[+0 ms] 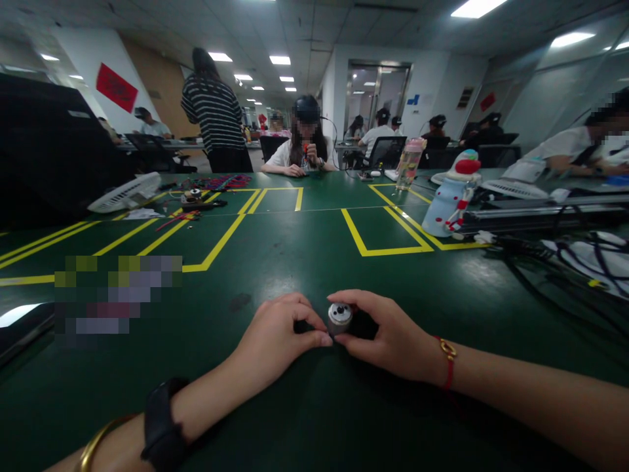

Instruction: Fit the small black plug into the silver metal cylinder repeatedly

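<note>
A small cylindrical metal motor (339,318) stands upright on the green table in front of me, its silver top face with dark holes turned up. My right hand (381,328) grips it from the right, thumb at the near side and index finger at the far side. From the left, my left hand (289,328) has its thumb and bent fingertips pinched close together at the motor's lower left side. The gap between those left fingertips is mostly hidden.
Yellow tape (393,252) marks areas on the table. Right of these stand a light blue bottle (439,208) and a bundle of black cables (535,262). At left lie loose wires (179,217), a white fan (125,192) and a phone-like device (22,328). A person (295,154) sits opposite.
</note>
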### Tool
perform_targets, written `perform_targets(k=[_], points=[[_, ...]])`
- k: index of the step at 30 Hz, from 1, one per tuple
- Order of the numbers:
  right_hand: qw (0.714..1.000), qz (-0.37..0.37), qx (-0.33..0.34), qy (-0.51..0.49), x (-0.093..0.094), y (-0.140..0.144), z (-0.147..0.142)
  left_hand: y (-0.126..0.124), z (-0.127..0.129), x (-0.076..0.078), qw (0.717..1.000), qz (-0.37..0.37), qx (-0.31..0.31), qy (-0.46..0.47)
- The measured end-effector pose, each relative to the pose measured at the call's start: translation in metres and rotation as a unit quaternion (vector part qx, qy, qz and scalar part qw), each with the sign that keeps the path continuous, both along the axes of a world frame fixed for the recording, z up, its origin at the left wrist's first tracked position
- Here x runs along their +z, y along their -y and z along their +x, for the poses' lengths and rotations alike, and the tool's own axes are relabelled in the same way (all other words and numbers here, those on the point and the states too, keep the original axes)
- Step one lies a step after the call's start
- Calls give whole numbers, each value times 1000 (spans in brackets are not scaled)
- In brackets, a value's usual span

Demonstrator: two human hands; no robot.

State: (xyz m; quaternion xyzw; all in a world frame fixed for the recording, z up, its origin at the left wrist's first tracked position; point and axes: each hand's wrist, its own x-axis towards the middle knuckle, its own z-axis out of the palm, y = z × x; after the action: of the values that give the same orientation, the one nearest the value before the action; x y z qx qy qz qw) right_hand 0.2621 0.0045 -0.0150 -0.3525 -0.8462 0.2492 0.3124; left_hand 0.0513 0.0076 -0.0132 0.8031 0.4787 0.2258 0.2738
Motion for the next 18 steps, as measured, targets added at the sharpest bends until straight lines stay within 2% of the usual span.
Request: perform_targets(k=[2,5,6,8,10,12,14,16,17,18], points=[[999,16,-31,13,8,-8,7,-2,-5,8,1000,-1,19,7],[982,41,-172,62,25,-37,37,-10,-20,21,996,5,89,15],[966,47,-238,92,30,-51,53,-14,-25,23,993,6,113,18],[913,50,-366,173,36,-79,91,-22,-35,23,988,-1,155,25],[860,35,-447,245,37,-102,129,-30,-41,18,982,-8,185,32],[832,9,-479,279,36,-117,158,-34,-43,12,978,-7,203,37],[820,-9,-494,288,33,-121,169,-36,-43,8,976,1,212,41],[805,40,-512,297,32,-114,158,-36,-43,5,976,3,213,45],[807,88,-503,295,31,-107,144,-36,-42,4,976,3,213,46],[822,140,-471,288,30,-97,127,-35,-42,4,976,4,212,46]])
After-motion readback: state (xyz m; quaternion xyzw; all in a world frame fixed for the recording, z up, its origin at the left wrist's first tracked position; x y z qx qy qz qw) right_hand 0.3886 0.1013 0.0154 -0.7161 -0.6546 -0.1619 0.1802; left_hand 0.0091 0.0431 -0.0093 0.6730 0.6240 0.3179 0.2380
